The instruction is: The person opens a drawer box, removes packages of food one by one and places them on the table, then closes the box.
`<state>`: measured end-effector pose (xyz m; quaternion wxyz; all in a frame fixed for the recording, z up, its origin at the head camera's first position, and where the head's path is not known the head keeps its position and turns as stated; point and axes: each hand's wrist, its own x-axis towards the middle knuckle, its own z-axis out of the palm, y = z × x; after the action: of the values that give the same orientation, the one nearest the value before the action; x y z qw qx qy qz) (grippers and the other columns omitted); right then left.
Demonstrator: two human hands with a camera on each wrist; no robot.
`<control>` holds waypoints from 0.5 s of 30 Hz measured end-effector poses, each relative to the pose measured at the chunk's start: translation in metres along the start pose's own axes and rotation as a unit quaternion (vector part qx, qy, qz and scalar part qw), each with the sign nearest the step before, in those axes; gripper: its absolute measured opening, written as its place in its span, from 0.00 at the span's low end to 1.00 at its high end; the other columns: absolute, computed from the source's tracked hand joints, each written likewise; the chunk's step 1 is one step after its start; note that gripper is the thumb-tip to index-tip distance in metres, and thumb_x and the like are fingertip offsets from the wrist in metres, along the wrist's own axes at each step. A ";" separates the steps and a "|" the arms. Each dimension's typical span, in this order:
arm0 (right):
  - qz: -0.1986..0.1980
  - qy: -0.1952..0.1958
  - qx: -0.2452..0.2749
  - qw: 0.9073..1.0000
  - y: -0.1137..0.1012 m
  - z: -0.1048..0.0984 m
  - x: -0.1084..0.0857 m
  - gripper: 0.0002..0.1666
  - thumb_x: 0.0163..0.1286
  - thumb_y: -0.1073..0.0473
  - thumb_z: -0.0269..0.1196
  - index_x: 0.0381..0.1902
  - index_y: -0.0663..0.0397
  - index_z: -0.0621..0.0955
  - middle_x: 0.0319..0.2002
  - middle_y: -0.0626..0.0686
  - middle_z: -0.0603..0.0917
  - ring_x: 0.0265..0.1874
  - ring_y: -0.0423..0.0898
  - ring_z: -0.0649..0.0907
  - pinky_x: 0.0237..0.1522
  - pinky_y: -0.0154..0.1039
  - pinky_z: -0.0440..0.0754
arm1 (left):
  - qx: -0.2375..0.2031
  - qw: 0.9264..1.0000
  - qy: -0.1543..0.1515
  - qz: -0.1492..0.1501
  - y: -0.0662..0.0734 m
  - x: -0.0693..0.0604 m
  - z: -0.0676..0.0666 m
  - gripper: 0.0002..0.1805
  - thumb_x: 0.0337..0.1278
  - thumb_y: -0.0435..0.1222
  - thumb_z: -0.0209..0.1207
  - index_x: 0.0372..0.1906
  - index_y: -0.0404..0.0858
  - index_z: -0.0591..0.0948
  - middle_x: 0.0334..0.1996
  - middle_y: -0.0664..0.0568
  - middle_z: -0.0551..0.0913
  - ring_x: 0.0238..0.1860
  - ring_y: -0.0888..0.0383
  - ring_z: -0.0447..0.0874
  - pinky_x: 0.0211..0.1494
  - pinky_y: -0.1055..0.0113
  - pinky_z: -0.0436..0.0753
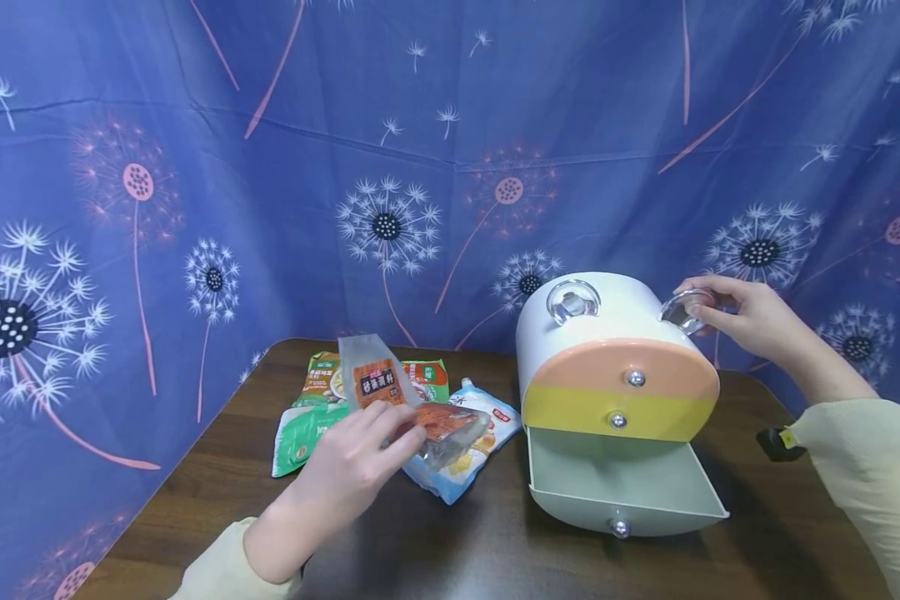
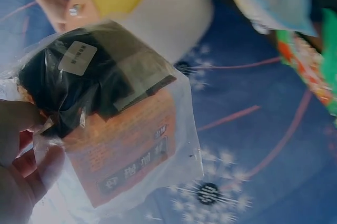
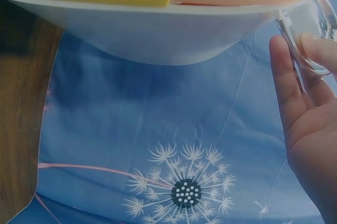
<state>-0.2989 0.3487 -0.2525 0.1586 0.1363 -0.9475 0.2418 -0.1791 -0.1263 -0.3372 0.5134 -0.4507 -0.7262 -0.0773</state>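
Note:
My left hand [image 1: 356, 454] grips a clear plastic seasoning bag [image 1: 378, 383] with an orange label, raised above several other packets. In the left wrist view the thumb and fingers pinch one edge of this seasoning bag [image 2: 124, 155], and a dark sachet shows inside. My right hand [image 1: 753, 321] holds a clear ear-shaped ring [image 1: 678, 310] at the upper right of a white rounded drawer box [image 1: 607, 312]. Thumb and fingers pinch that ring in the right wrist view. The pale green bottom drawer [image 1: 581, 504] is pulled out, with nothing seen inside; the orange and yellow drawers are closed.
On the brown table [image 1: 450, 558] lie a green packet [image 1: 300, 437], a yellow-green packet [image 1: 320, 375], a red-green packet [image 1: 435, 377] and a blue-white bag [image 1: 487, 433]. A blue dandelion-print curtain [image 1: 307, 208] hangs behind. The pulled-out drawer juts toward the front.

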 end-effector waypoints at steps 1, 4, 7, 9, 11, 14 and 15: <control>-0.002 0.002 0.001 1.000 0.000 0.000 0.000 0.24 0.69 0.50 0.57 0.59 0.53 0.73 0.37 0.55 0.77 0.27 0.31 0.81 0.31 0.29 0.80 | 0.002 1.000 -0.007 -0.007 -0.001 -0.005 -0.001 0.18 0.71 0.30 0.39 0.33 0.38 0.80 0.34 0.48 0.80 0.30 0.56 0.76 0.30 0.65 0.79; -0.005 0.004 0.006 1.000 0.001 0.000 0.000 0.23 0.69 0.50 0.57 0.58 0.53 0.74 0.36 0.53 0.78 0.27 0.30 0.80 0.30 0.26 0.78 | 0.011 0.999 -0.027 -0.025 -0.005 -0.021 -0.003 0.19 0.72 0.31 0.37 0.33 0.38 0.80 0.34 0.49 0.80 0.30 0.56 0.76 0.31 0.64 0.79; -0.009 0.004 0.007 1.000 0.002 0.000 0.001 0.23 0.69 0.50 0.57 0.58 0.54 0.74 0.35 0.53 0.78 0.28 0.29 0.79 0.29 0.26 0.78 | 0.026 0.998 -0.040 -0.043 -0.008 -0.036 -0.003 0.20 0.71 0.30 0.35 0.33 0.39 0.79 0.34 0.50 0.80 0.30 0.56 0.76 0.31 0.63 0.79; -0.008 0.001 0.006 1.000 0.002 0.000 0.002 0.23 0.69 0.50 0.57 0.58 0.54 0.74 0.36 0.53 0.77 0.28 0.28 0.79 0.29 0.27 0.78 | 0.034 0.997 -0.046 -0.055 -0.009 -0.046 -0.004 0.21 0.70 0.29 0.34 0.33 0.39 0.79 0.34 0.51 0.79 0.30 0.56 0.75 0.31 0.63 0.79; -0.006 -0.001 0.005 1.000 0.002 0.000 0.003 0.24 0.69 0.50 0.56 0.59 0.53 0.73 0.37 0.55 0.78 0.28 0.28 0.79 0.29 0.26 0.78 | 0.042 0.995 -0.055 -0.066 -0.010 -0.055 -0.005 0.21 0.70 0.29 0.33 0.33 0.39 0.79 0.34 0.51 0.79 0.30 0.56 0.76 0.31 0.63 0.79; -0.002 -0.003 0.001 1.000 0.001 0.000 0.003 0.24 0.69 0.50 0.56 0.59 0.54 0.73 0.39 0.56 0.78 0.28 0.29 0.79 0.29 0.26 0.77 | 0.052 0.994 -0.066 -0.075 -0.011 -0.066 -0.006 0.22 0.70 0.29 0.33 0.33 0.39 0.79 0.34 0.51 0.79 0.31 0.56 0.76 0.32 0.62 0.80; -0.001 -0.003 0.000 1.000 0.001 0.000 0.003 0.24 0.69 0.49 0.56 0.59 0.54 0.73 0.39 0.56 0.78 0.28 0.30 0.79 0.29 0.25 0.77 | 0.054 0.993 -0.071 -0.078 -0.011 -0.069 -0.007 0.22 0.71 0.30 0.32 0.33 0.40 0.79 0.34 0.51 0.79 0.31 0.56 0.76 0.32 0.62 0.80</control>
<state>-0.3022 0.3489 -0.2523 0.1563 0.1380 -0.9479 0.2410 -0.1778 -0.1767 -0.3866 0.4762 -0.3685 -0.7971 -0.0459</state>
